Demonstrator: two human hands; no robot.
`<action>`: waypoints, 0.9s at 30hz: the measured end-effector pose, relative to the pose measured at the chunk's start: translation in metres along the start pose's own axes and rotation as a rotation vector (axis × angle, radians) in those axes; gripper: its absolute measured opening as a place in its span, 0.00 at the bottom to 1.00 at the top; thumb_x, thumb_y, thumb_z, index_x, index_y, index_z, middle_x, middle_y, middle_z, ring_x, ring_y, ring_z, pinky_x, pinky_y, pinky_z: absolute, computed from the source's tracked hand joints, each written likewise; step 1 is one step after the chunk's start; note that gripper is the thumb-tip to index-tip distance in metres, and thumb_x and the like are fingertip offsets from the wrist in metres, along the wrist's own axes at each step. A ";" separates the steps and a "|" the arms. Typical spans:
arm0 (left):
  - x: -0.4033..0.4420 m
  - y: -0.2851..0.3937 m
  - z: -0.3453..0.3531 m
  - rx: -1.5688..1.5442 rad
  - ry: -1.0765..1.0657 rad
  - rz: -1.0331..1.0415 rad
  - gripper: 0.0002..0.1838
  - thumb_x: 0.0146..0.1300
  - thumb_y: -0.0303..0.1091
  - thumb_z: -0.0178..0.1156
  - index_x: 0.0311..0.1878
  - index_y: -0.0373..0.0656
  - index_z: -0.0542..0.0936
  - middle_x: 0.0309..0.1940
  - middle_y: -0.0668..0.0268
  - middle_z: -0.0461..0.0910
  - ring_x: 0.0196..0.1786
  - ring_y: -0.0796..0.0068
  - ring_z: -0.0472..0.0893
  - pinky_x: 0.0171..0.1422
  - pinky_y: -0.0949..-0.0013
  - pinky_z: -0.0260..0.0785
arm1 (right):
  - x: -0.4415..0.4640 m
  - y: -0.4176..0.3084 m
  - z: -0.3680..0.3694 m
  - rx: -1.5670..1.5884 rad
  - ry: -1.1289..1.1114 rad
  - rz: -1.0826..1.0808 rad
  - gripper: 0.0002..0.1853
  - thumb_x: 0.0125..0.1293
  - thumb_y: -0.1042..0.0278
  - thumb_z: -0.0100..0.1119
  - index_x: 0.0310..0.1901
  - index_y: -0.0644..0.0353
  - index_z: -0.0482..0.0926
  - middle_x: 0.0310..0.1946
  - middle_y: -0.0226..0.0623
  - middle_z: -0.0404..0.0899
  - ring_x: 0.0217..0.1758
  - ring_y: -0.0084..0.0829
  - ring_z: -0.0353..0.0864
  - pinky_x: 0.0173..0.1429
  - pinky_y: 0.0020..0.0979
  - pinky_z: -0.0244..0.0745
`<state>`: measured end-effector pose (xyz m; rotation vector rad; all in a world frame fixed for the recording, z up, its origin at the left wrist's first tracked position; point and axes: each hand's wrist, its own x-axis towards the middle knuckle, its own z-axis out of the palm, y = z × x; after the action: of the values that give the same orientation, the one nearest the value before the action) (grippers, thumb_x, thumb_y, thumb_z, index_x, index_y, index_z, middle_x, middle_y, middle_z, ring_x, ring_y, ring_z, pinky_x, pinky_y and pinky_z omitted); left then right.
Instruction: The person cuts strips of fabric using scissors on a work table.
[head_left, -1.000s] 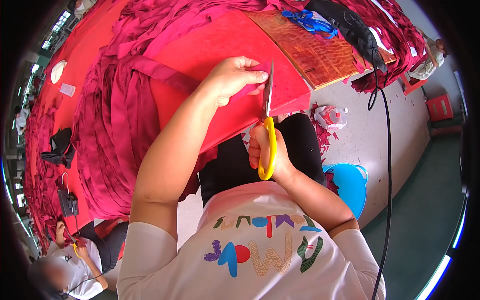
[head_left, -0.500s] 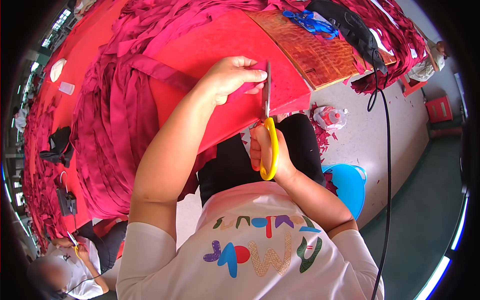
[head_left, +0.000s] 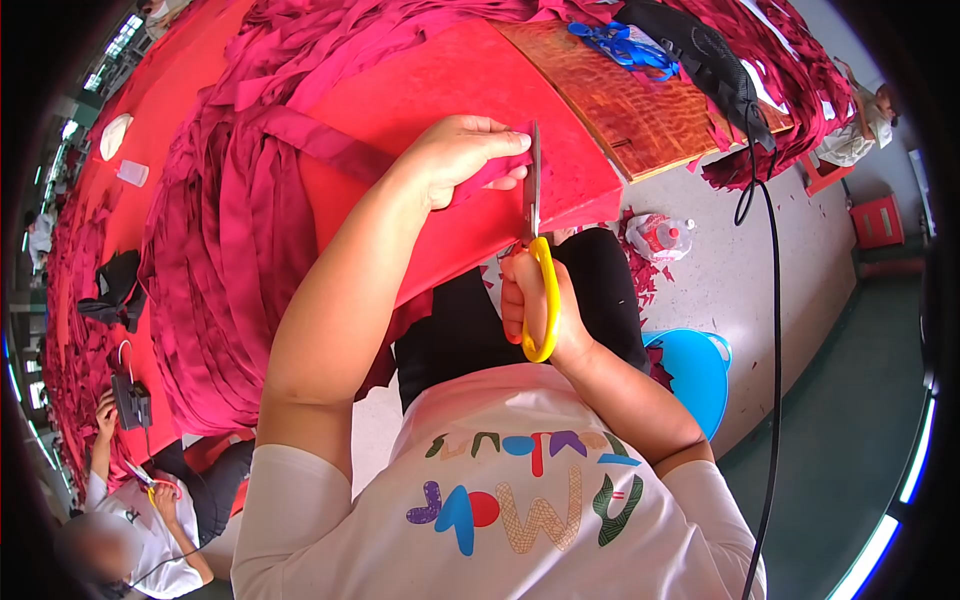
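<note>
Left of the yellow-handled scissors [head_left: 545, 256]: one crimson fabric strip [head_left: 486, 176], its held end lying just beside the blades, its long axis running crosswise to theirs; whether cloth and steel are touching, one cannot tell. Same side of the scissors: left hand [head_left: 460, 160], nearer the blade tips, thumb and fingers pinching the strip. At the scissors' handles: right hand [head_left: 535, 300], fingers wrapping the grip and aiming the blades away from the body; any parting of the blades is escaping the view. Beyond the scissors: red-covered table [head_left: 430, 90], spreading leftward. Farther left of the scissors: heaped crimson fabric strips [head_left: 220, 240], one length reaching toward the left wrist, which is hiding any join with the pinched piece. Right of the scissors, lower: light-blue tub [head_left: 702, 375], standing near the knee and holding crimson scraps [head_left: 657, 366].
</note>
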<state>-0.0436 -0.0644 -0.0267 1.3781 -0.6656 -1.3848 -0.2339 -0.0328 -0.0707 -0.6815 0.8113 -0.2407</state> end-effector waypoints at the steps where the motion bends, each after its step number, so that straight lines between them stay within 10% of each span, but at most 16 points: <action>1: 0.000 0.000 0.000 0.000 0.000 0.000 0.07 0.63 0.30 0.61 0.39 0.34 0.79 0.33 0.63 0.80 0.35 0.75 0.80 0.38 0.75 0.79 | 0.000 0.001 0.000 0.003 0.003 -0.006 0.10 0.67 0.60 0.54 0.33 0.53 0.67 0.14 0.23 0.58 0.10 0.18 0.58 0.13 0.23 0.54; 27: 0.001 0.000 -0.005 0.050 -0.009 -0.044 0.08 0.62 0.32 0.62 0.41 0.37 0.80 0.32 0.65 0.80 0.34 0.78 0.80 0.40 0.74 0.78 | -0.005 -0.005 0.007 -0.170 0.134 -0.067 0.16 0.63 0.57 0.56 0.25 0.56 0.67 0.12 0.26 0.62 0.09 0.20 0.63 0.13 0.25 0.60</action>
<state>-0.0385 -0.0639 -0.0280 1.4336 -0.6835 -1.4184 -0.2319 -0.0311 -0.0609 -0.8602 0.9449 -0.2827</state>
